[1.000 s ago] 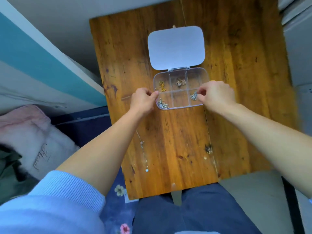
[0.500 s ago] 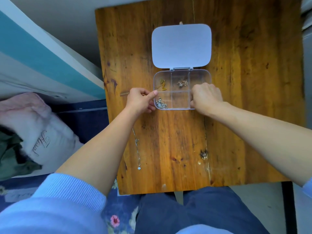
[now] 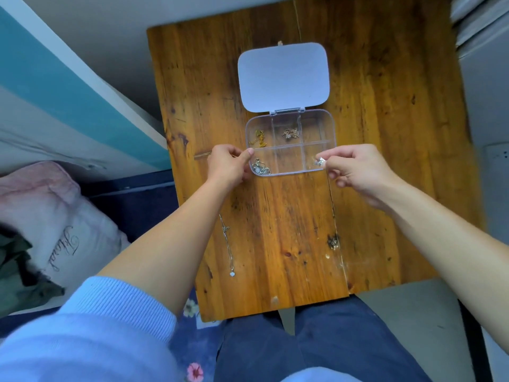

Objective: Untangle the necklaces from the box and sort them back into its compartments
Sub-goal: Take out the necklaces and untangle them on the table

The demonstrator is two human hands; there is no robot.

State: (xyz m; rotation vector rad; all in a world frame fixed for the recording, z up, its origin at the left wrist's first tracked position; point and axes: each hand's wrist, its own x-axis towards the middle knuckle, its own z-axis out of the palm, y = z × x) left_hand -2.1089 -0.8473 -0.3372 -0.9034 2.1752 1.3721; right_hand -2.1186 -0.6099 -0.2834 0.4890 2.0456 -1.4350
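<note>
The wooden worktop (image 3: 371, 133) fills the middle of the frame. On it, centre, lies the clear box (image 3: 316, 119), lid open toward the top. The left hand (image 3: 230, 166) steadies the box's lower-left corner, fingers pinched on its rim. The right hand (image 3: 355, 169) is nearer the lower-right compartment, fingers clamped on a small silver necklace (image 3: 319, 161) just over it. Another silver necklace (image 3: 228, 244) lies loose, lengthwise top to bottom, in the lower left.
</note>
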